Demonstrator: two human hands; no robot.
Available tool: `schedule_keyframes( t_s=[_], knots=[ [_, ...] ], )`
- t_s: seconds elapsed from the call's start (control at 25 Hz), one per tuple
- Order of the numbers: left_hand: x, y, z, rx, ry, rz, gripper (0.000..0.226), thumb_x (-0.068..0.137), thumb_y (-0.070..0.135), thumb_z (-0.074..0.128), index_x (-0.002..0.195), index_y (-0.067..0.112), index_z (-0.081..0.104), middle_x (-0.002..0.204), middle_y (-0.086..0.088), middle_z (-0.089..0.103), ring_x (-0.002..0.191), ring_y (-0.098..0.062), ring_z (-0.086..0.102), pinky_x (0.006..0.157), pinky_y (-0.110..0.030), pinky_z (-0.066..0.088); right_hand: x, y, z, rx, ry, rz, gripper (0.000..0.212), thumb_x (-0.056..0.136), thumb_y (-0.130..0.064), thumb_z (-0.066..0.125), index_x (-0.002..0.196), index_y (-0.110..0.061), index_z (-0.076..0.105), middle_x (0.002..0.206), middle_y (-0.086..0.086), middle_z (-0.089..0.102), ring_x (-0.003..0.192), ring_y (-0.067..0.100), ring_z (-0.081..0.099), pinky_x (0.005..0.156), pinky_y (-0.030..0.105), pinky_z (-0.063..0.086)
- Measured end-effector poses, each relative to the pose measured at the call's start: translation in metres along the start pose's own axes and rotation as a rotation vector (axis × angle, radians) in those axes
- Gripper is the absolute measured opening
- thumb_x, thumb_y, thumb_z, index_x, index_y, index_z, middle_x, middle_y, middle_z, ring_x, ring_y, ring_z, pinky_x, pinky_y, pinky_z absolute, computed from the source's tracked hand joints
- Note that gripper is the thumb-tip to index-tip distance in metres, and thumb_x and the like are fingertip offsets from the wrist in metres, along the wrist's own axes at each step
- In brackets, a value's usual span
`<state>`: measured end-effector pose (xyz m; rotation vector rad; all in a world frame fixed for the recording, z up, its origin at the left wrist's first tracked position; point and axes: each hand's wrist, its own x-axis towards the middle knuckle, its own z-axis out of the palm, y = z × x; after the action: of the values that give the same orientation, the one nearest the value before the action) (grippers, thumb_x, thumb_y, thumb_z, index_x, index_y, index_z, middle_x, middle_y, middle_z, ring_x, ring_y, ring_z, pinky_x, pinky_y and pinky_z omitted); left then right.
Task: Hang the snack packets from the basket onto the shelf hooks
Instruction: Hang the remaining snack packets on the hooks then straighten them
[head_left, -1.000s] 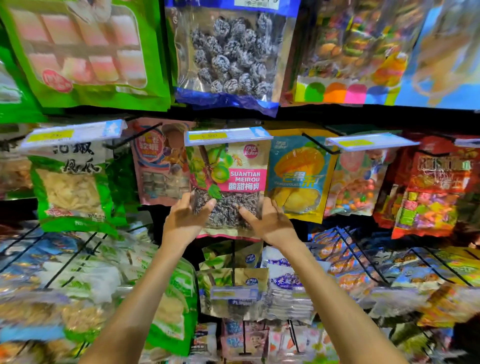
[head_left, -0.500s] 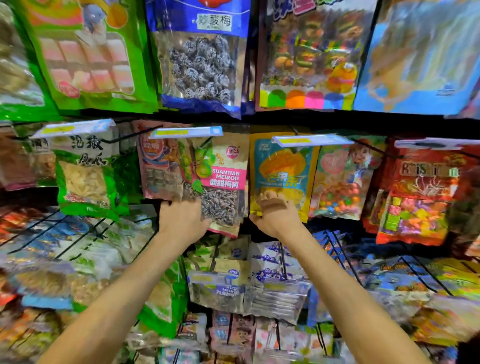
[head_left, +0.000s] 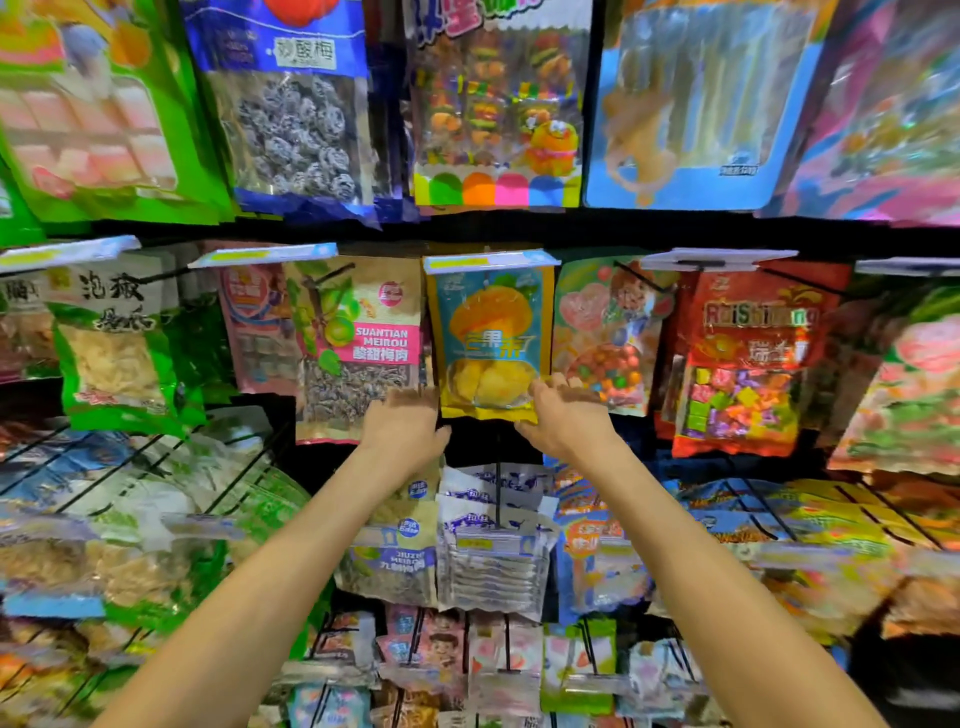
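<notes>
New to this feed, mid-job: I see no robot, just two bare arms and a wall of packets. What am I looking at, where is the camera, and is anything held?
There is no machine: a person works bare-handed, and the camera sits on their head, looking forward and down. It shows snack packets hanging on shelf hooks. The left hand and right hand reach at either lower corner of the blue-and-yellow mango packet, which hangs beside the SUANTIAN MEIROU packet. The fingers are blurred, so I cannot tell whether they grip it.
</notes>
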<state>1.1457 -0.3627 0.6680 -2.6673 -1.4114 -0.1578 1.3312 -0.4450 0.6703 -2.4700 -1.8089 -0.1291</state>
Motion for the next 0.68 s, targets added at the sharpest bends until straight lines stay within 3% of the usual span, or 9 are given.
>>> schedule_keyframes(
  t_s=[0.16, 0.32, 0.4, 0.52, 0.68],
  knots=[
    [0.022, 0.016, -0.01, -0.154, 0.018, -0.035, 0.048, 0.098, 0.034, 0.044, 0.14, 0.01, 0.037, 0.131, -0.013, 0.049, 0.119, -0.031, 0.05, 0.094, -0.041, 0.045, 0.012, 0.008, -0.008, 0.055, -0.017, 0.01, 0.059, 0.097, -0.044, 0.05, 0.142, -0.007, 0.036, 0.14, 0.017, 0.037, 0.129, 0.036, 0.035, 0.099, 0.047, 0.041],
    [0.051, 0.023, -0.013, -0.237, 0.016, -0.036, 0.051, 0.098, 0.038, 0.044, 0.14, 0.01, 0.037, 0.136, -0.013, 0.045, 0.122, -0.029, 0.047, 0.096, -0.042, 0.047, 0.032, 0.014, -0.009, 0.105, -0.024, 0.039, 0.057, 0.097, -0.042, 0.053, 0.137, -0.004, 0.039, 0.138, 0.018, 0.039, 0.129, 0.037, 0.037, 0.101, 0.044, 0.038],
    [0.06, 0.021, -0.005, -0.399, 0.021, -0.061, 0.049, 0.096, 0.038, 0.047, 0.136, 0.011, 0.041, 0.133, -0.012, 0.051, 0.116, -0.027, 0.055, 0.092, -0.04, 0.05, 0.042, 0.018, -0.005, 0.123, -0.033, 0.064, 0.057, 0.097, -0.042, 0.054, 0.136, -0.003, 0.039, 0.138, 0.018, 0.041, 0.127, 0.036, 0.039, 0.101, 0.044, 0.037],
    [0.069, 0.016, 0.006, -0.596, 0.016, -0.119, 0.055, 0.092, 0.041, 0.05, 0.129, 0.001, 0.042, 0.117, -0.018, 0.057, 0.103, -0.037, 0.061, 0.08, -0.044, 0.053, 0.053, 0.019, -0.003, 0.147, 0.065, 0.089, 0.05, 0.098, -0.037, 0.052, 0.131, -0.001, 0.042, 0.134, 0.018, 0.046, 0.124, 0.035, 0.043, 0.099, 0.043, 0.038],
    [0.076, 0.013, 0.007, -0.799, 0.02, -0.181, 0.06, 0.096, 0.035, 0.052, 0.127, -0.015, 0.041, 0.117, -0.033, 0.052, 0.112, -0.047, 0.055, 0.087, -0.047, 0.046, 0.064, 0.017, -0.002, 0.264, 0.153, 0.144, 0.045, 0.099, -0.037, 0.051, 0.122, 0.001, 0.047, 0.122, 0.02, 0.056, 0.112, 0.036, 0.055, 0.087, 0.04, 0.044]
  ],
)
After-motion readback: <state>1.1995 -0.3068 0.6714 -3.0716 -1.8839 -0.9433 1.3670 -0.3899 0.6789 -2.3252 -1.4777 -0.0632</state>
